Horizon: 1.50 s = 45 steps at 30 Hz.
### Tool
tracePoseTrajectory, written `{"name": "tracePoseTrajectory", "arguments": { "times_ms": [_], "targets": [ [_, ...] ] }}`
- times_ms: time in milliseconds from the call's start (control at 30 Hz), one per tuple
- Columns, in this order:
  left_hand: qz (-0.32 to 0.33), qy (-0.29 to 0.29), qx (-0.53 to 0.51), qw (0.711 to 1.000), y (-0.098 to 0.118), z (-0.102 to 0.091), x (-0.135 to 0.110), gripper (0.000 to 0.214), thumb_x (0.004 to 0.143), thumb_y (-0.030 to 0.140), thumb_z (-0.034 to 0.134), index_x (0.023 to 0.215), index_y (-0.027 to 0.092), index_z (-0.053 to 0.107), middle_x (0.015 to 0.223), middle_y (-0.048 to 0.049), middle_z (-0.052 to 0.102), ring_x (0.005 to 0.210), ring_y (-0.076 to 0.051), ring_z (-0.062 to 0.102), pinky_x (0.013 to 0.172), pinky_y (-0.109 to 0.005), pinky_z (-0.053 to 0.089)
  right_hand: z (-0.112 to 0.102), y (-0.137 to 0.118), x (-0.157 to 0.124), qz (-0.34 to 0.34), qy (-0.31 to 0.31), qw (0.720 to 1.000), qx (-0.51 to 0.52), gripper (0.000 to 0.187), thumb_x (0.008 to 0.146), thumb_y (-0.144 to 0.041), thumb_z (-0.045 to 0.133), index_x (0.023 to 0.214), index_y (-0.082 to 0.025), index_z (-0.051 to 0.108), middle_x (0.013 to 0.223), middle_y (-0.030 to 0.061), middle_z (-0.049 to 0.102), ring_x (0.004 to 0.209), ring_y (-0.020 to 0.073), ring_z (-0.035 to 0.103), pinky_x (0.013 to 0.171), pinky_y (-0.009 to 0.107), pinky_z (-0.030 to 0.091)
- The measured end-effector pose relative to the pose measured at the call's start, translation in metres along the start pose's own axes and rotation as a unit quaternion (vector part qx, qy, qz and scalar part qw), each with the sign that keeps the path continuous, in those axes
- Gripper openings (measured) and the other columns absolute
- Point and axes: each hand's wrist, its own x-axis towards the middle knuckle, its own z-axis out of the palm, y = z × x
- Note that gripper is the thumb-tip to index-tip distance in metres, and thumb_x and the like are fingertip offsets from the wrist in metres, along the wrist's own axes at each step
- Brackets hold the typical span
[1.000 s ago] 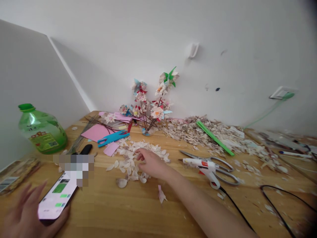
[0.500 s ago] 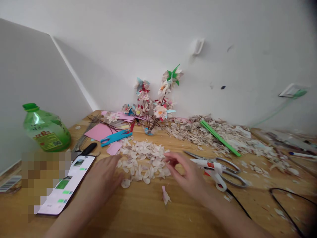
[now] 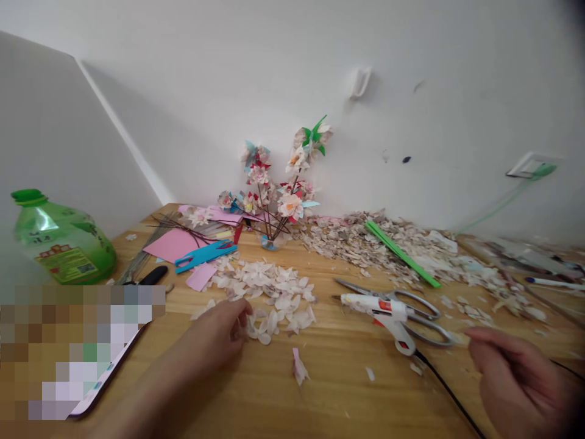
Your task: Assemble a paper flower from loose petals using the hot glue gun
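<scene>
Where thin, pale, curled paper petals (image 3: 267, 299) heap mid-table, the left hand (image 3: 219, 335) rests fingertips on the heap's near edge. The right hand (image 3: 516, 381), blurred and loosely curled, holds nothing near the white glue gun (image 3: 386, 311) and steel scissors (image 3: 411, 311) on the wooden table (image 3: 329, 390).
</scene>
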Motion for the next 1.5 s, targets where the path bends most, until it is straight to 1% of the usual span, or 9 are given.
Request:
{"name": "tracePoseTrajectory", "arguments": {
  "times_ms": [200,367,567,700,800,933,1067,1200,1500],
  "targets": [
    [-0.003,0.000,-0.053,0.999,-0.004,0.000,0.003,0.021,0.066,0.016,0.045,0.084,0.024,0.053,0.069,0.0011,0.059,0.065,-0.016,0.056,0.058,-0.026,0.037,0.009,0.001,0.009,0.104,-0.020,0.993,0.044,0.005,0.071,-0.029,0.052,0.071,-0.030,0.056,0.058,-0.0007,0.045,0.049,0.0180,0.044,0.045,0.032,0.034],
    [-0.043,0.040,-0.209,0.976,-0.005,-0.007,0.011,0.021,0.064,0.025,0.055,0.085,0.022,0.052,0.069,0.0014,0.062,0.062,-0.015,0.057,0.059,-0.028,0.043,0.013,0.006,0.019,0.073,-0.135,0.988,0.027,0.010,0.072,-0.034,0.050,0.073,-0.028,0.058,0.053,-0.0016,0.046,0.050,0.0186,0.046,0.045,0.031,0.037],
    [-0.095,0.105,-0.385,0.912,-0.007,-0.010,0.021,0.038,0.054,0.031,0.069,0.086,0.018,0.054,0.069,-0.0007,0.066,0.066,-0.016,0.061,0.058,-0.026,0.044,0.010,-0.033,0.010,0.035,-0.021,0.997,0.063,0.006,0.076,-0.030,0.050,0.079,-0.030,0.056,0.063,0.0003,0.047,0.054,0.0182,0.045,0.049,0.032,0.036],
    [-0.113,0.085,-0.458,0.878,-0.007,-0.007,0.023,0.043,0.052,0.031,0.073,0.088,0.019,0.053,0.070,0.0005,0.064,0.058,-0.013,0.060,0.053,-0.025,0.044,0.025,-0.065,-0.007,-0.028,-0.137,0.986,0.093,0.008,0.077,-0.032,0.051,0.081,-0.029,0.057,0.061,-0.0016,0.052,0.049,0.0161,0.048,0.044,0.027,0.039],
    [-0.104,0.067,-0.475,0.872,-0.005,-0.001,0.023,0.041,0.054,0.029,0.072,0.088,0.019,0.051,0.071,0.0016,0.063,0.061,-0.013,0.061,0.058,-0.026,0.047,0.051,-0.089,-0.020,-0.094,-0.286,0.948,0.108,0.012,0.080,-0.025,0.048,0.086,-0.027,0.058,0.077,0.0014,0.062,0.063,0.0158,0.057,0.054,0.025,0.045],
    [-0.049,0.099,-0.384,0.917,-0.008,0.007,0.026,0.037,0.058,0.027,0.067,0.090,0.019,0.051,0.082,-0.0039,0.066,0.079,-0.019,0.064,0.069,-0.033,0.049,0.093,-0.115,-0.032,-0.151,-0.409,0.893,0.112,0.015,0.079,-0.015,0.045,0.084,-0.023,0.056,0.076,0.0009,0.061,0.067,0.0149,0.057,0.060,0.026,0.045],
    [-0.031,0.190,-0.290,0.937,-0.014,0.005,0.026,0.033,0.062,0.027,0.058,0.093,0.018,0.053,0.088,-0.0066,0.065,0.086,-0.020,0.062,0.079,-0.037,0.048,0.126,-0.126,-0.033,-0.158,-0.459,0.872,0.066,0.017,0.076,-0.012,0.049,0.088,-0.022,0.056,0.086,0.0021,0.061,0.074,0.0154,0.056,0.066,0.027,0.043],
    [-0.016,0.194,-0.201,0.960,-0.017,-0.005,0.019,0.031,0.067,0.022,0.050,0.098,0.020,0.052,0.088,-0.0047,0.065,0.083,-0.018,0.062,0.077,-0.036,0.049,0.144,-0.132,-0.032,-0.189,-0.512,0.838,0.030,0.021,0.073,-0.011,0.054,0.092,-0.020,0.056,0.092,0.0041,0.062,0.084,0.0181,0.055,0.072,0.029,0.041],
    [-0.019,0.250,-0.166,0.954,-0.018,-0.009,0.018,0.026,0.073,0.028,0.048,0.098,0.020,0.050,0.091,-0.0050,0.062,0.079,-0.018,0.061,0.075,-0.037,0.050,0.168,-0.157,-0.058,-0.498,-0.506,0.704,0.012,0.023,0.077,-0.012,0.048,0.098,-0.019,0.053,0.083,0.0079,0.063,0.081,0.0225,0.053,0.076,0.033,0.038]
  ]
}}
